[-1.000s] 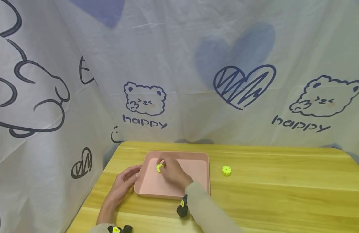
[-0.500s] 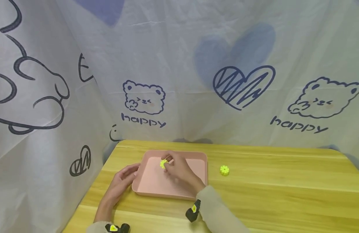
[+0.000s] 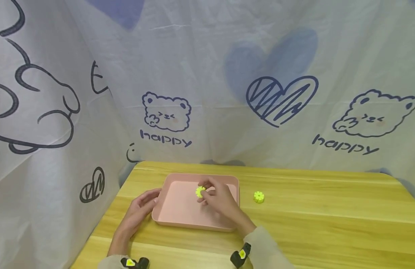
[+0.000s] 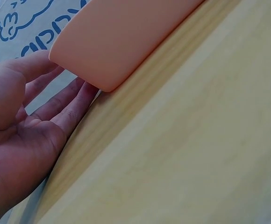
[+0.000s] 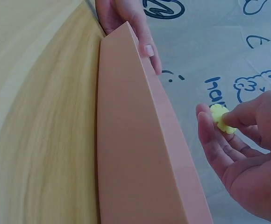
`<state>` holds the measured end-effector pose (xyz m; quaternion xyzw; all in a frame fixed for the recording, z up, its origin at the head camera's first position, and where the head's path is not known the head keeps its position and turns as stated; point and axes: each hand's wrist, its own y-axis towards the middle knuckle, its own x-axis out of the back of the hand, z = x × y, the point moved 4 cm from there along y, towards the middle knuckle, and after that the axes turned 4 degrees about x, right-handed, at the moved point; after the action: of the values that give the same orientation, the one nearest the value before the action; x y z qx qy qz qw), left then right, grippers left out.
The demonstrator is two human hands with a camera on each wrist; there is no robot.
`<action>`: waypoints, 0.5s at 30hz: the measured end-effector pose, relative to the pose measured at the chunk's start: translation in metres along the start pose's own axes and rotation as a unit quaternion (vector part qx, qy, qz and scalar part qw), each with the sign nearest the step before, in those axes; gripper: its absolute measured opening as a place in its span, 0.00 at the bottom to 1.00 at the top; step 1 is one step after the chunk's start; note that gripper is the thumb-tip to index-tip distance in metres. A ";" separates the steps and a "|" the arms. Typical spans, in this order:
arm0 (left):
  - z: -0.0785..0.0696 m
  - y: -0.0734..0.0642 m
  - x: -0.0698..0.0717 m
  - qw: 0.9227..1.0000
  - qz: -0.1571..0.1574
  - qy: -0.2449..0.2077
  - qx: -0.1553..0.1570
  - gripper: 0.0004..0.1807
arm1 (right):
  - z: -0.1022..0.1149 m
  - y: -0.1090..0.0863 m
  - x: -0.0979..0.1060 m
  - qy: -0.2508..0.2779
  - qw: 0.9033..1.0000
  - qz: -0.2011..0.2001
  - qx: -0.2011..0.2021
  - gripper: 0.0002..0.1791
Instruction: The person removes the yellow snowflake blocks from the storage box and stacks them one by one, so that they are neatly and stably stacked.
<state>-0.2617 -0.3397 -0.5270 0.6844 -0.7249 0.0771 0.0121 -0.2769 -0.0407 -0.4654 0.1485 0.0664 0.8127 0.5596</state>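
My right hand (image 3: 221, 200) pinches a yellow notched building disc (image 3: 200, 191) between thumb and fingers. It holds the disc above the pink tray (image 3: 177, 213), and the right wrist view shows this disc (image 5: 222, 119) clear of the tray's rim. At the tray's left end, my left hand (image 3: 140, 211) rests against the side with fairly straight, relaxed fingers. The left wrist view has its fingertips (image 4: 86, 86) touching the tray's lower corner (image 4: 103, 56). Another yellow notched disc (image 3: 259, 197) lies on the table, right of the tray.
The wooden table (image 3: 328, 216) extends far to the right of the tray. A white cloth (image 3: 214, 123) with printed bears and hearts hangs behind the table and along its left side. Each wrist wears a black camera strap (image 3: 240, 256).
My right hand has moved right across the tray, carrying the pinched disc from the left part toward the middle. My left hand stays at the tray's left end.
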 end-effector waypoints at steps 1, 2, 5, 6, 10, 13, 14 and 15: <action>0.000 0.000 0.000 1.000 0.002 0.000 -0.001 0.28 | 0.000 -0.003 0.003 -0.004 1.000 -0.004 0.002 0.13; 0.001 0.000 -0.001 1.000 0.002 0.000 -0.002 0.28 | -0.001 -0.006 0.005 -0.009 1.000 -0.008 0.003 0.12; 0.001 -0.001 -0.002 1.000 0.006 0.002 -0.005 0.28 | -0.001 -0.013 0.013 -0.031 0.999 -0.022 0.012 0.11; 0.001 -0.001 -0.002 1.000 0.005 0.000 -0.004 0.28 | 0.000 -0.015 0.016 -0.038 0.999 -0.027 0.012 0.11; -0.001 0.000 -0.002 1.000 0.002 0.002 -0.008 0.28 | 0.002 -0.022 0.026 -0.059 0.997 -0.042 0.016 0.10; -0.002 0.001 -0.001 1.000 0.001 0.002 -0.004 0.29 | 0.005 -0.029 0.034 -0.056 0.997 -0.048 0.009 0.09; -0.002 0.001 -0.001 1.000 -0.001 0.003 -0.002 0.29 | 0.005 -0.032 0.036 -0.049 0.998 -0.048 0.006 0.09; -0.001 0.001 0.000 1.000 -0.001 0.002 -0.001 0.28 | 0.005 -0.034 0.038 -0.043 0.998 -0.047 0.004 0.09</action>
<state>-0.2626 -0.3391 -0.5261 0.6848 -0.7244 0.0779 0.0148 -0.2571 0.0071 -0.4632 0.1818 0.0525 0.7779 0.5992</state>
